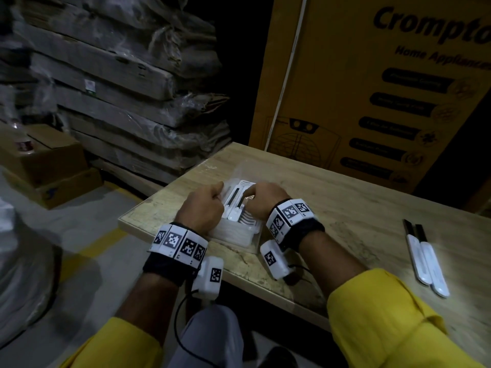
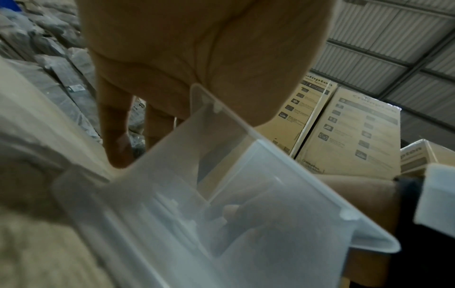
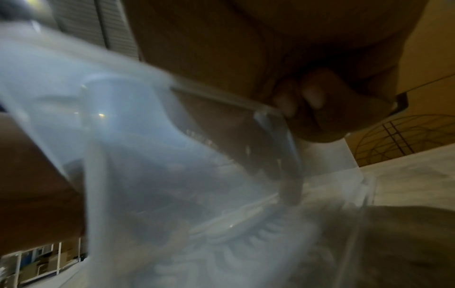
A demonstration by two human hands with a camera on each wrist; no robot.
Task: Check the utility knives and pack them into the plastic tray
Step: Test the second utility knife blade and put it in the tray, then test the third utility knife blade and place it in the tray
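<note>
A clear plastic tray [image 1: 233, 239] sits at the table's near left corner and holds several white utility knives. Two knives [image 1: 234, 205] with black toothed sliders lie on top, side by side. My left hand [image 1: 214, 197] straddles the tray's left wall [image 2: 295, 175], its fingers [image 2: 115, 136] outside and the thumb over the rim. My right hand [image 1: 255, 193] hovers over the tray's right side, its curled fingers [image 3: 312, 97] pinching the right-hand top knife. Through the tray's wall [image 3: 123, 136] the stacked knives [image 3: 234, 220] show only as a blur.
Two more white knives [image 1: 425, 264] with black blades out lie side by side on the wooden table [image 1: 345, 197], far to the right. A tall yellow carton [image 1: 372, 75] stands against the table's back edge. Wrapped stacks [image 1: 119, 88] and cardboard boxes [image 1: 45, 160] fill the floor on the left.
</note>
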